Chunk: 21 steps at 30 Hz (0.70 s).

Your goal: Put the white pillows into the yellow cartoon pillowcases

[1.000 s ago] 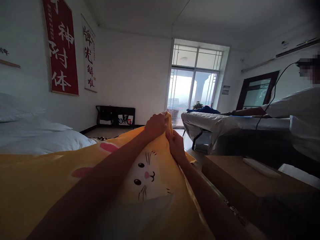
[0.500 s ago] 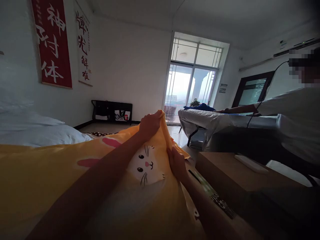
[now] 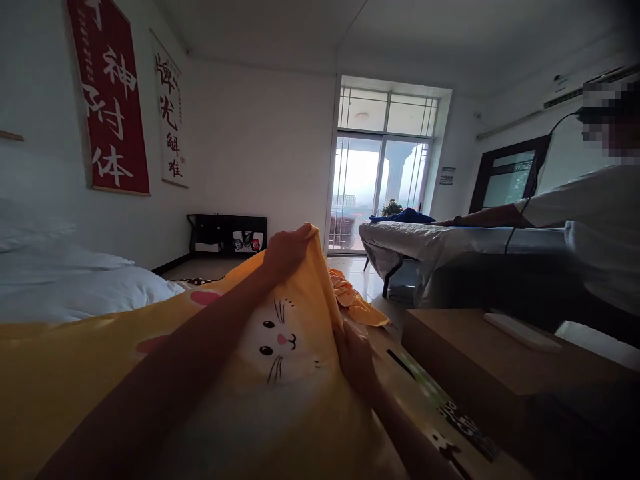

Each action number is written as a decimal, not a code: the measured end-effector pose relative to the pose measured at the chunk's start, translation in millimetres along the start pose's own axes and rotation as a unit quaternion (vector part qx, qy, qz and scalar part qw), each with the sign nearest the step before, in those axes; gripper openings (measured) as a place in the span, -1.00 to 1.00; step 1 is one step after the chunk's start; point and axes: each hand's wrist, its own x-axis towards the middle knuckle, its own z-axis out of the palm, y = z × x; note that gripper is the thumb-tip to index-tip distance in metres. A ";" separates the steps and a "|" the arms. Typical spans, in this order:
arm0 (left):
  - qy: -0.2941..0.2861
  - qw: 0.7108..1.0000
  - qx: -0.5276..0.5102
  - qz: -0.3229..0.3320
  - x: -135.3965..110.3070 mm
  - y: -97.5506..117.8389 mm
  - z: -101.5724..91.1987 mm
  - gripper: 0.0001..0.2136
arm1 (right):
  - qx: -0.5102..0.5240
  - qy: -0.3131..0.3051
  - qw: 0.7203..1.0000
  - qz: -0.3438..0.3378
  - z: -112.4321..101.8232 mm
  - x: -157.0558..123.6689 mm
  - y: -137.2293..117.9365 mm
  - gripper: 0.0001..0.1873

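Observation:
A yellow cloth (image 3: 295,307) with a white rabbit-face print, seemingly a piece of bedding, spreads across the lower middle and left. My left hand (image 3: 286,252) is closed on its raised top corner, fingers wrapped over the fold. Lower down and to the right, my right hand (image 3: 356,357) grips the same cloth by its side edge. Between both hands the edge runs taut and slanting. Beyond the right hand, a crumpled orange-yellow part (image 3: 357,303) lies on the surface; whether it belongs to the same cloth I cannot tell.
White bedding (image 3: 110,287) is heaped at the left. A cardboard box (image 3: 465,353) with a white slab (image 3: 523,331) on top stands at the right. Behind it, a person (image 3: 595,200) reaches over a covered table (image 3: 440,243). A dark low rack (image 3: 227,230) stands by the far wall.
My left hand has shifted a little left with the cloth corner, and my right hand is lower on the edge. The hands are slightly farther apart. The view has also shifted slightly.

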 end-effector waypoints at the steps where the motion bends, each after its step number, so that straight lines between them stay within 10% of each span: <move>1: 0.012 1.000 -0.001 -0.005 0.0 -3.7 -1.7 -0.71 | -0.004 0.000 1.000 0.003 -3.6 2.2 5.9 -0.54; 8: 0.067 0.995 0.020 -0.074 1.8 -40.6 -11.6 -0.68 | 0.127 -0.196 0.971 0.049 -19.4 -30.7 29.2 -0.51; 12: 0.060 0.993 -0.003 -0.100 2.8 -50.3 -10.3 -0.63 | 0.012 -0.169 0.983 0.066 -14.8 -45.1 38.3 -0.46; 17: -0.043 0.986 -0.092 -0.131 -9.4 -78.5 -15.6 -0.43 | -0.102 -0.179 0.978 -0.036 -3.6 -42.7 60.1 -0.58; 21: -0.180 0.972 -0.112 -0.100 -73.3 -138.6 -2.0 -0.36 | -0.061 -0.206 0.972 0.092 8.2 -43.9 81.6 -0.49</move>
